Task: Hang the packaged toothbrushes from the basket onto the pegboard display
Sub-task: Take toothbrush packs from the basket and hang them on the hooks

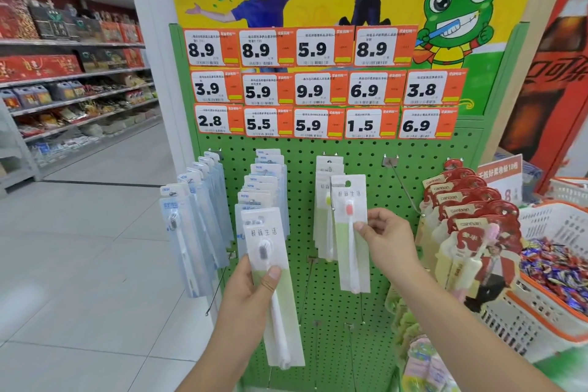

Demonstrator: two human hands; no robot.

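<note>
— What was on the green pegboard (375, 165) at that moment?

— It carried rows of orange price tags (321, 83) along its upper edge, with numbers like 8.9, 5.9 and 1.5. Below them hung packs on hooks: blue ones marked "NEW" toward the left edge, red "canban" packs (461, 200) at the right edge. One bare hook (404, 188) stuck out between the middle packs and the red ones.

— And the hands?

— The right hand (389, 239) pinched a pink toothbrush pack (350, 232) at its side edge, thumb in front, and held it up before the middle column of the board. The left hand (251, 293) gripped a dark-bristled toothbrush pack (270, 264) lower, near the board's bottom half, thumb pressed on its face. Both packs read 枳茵生活.

— How should the hanging go well?

— I think the hole at the top of the pink pack should be lined up with the hook tip — then slid straight back, keeping the card flat so it did not bend. The matching column with the same label seemed the right place.

— The basket?

— A white basket with orange rim (556, 223) stood at the right, but I could not tell if it was the task's one.
</note>
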